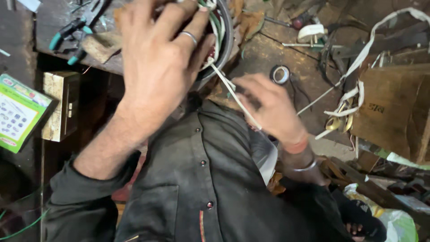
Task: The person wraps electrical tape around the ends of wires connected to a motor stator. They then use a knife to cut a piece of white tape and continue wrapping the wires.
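Motor stator (221, 40), a dark round ring with coloured winding wires bunched inside, rests at the near edge of the worn wooden tabletop (277, 54), just above the person's dark shirt. Left hand (163, 62) lies spread over the ring, its fingers (197, 20) curled across the wires and gripping the rim; one finger wears a silver ring. A white lacing tape (235, 96) runs taut from the windings down to the right hand (271, 107), whose fingers are pressed together, pinching that tape; the wrist carries a metal bangle and an orange thread. Just beyond the right hand sits a small roll of tape (281, 74). Teal-handled pliers (71, 38) lie on the tabletop to the left, well apart from the ring. Loose white strips (358, 67) trail past a cardboard box (389, 107) at the right, and a green printed packet (20, 112) lies at the far left
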`<state>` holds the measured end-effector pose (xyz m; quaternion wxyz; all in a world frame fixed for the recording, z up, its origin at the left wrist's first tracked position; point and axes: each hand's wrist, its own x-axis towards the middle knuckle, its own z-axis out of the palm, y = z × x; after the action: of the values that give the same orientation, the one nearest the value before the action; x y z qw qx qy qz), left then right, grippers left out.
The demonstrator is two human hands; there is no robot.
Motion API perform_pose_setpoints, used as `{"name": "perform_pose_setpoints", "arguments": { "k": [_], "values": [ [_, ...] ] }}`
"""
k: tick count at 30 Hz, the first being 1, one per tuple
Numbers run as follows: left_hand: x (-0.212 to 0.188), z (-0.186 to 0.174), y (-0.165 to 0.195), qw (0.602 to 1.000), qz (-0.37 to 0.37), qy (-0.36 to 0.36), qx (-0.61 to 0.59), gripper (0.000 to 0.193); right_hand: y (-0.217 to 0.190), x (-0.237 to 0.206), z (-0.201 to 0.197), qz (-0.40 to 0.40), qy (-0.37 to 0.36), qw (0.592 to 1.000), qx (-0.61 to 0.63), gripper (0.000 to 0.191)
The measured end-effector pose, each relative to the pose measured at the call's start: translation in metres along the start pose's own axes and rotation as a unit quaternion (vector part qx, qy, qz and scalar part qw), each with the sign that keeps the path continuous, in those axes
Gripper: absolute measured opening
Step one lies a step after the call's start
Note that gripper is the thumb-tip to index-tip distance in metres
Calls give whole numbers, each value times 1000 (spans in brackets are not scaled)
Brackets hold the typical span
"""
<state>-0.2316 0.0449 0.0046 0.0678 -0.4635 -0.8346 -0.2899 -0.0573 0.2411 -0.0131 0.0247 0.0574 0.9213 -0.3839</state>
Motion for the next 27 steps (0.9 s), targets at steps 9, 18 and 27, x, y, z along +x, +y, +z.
{"name": "perform_pose_setpoints", "arguments": {
  "k": [9, 18, 27],
  "values": [
    [-3, -16, -36, 962, -55, 79, -254, 40, -11, 17, 24, -13, 121, 991, -50, 20],
    [5, -34, -73, 979, -71, 48, -184, 23, 4, 22, 40, 2, 147, 989, 26, 16],
    [9, -24, -54, 975, -140, 54, -166, 36, 15, 36, 41, -7, 106, 991, 77, 14]
  ]
}}
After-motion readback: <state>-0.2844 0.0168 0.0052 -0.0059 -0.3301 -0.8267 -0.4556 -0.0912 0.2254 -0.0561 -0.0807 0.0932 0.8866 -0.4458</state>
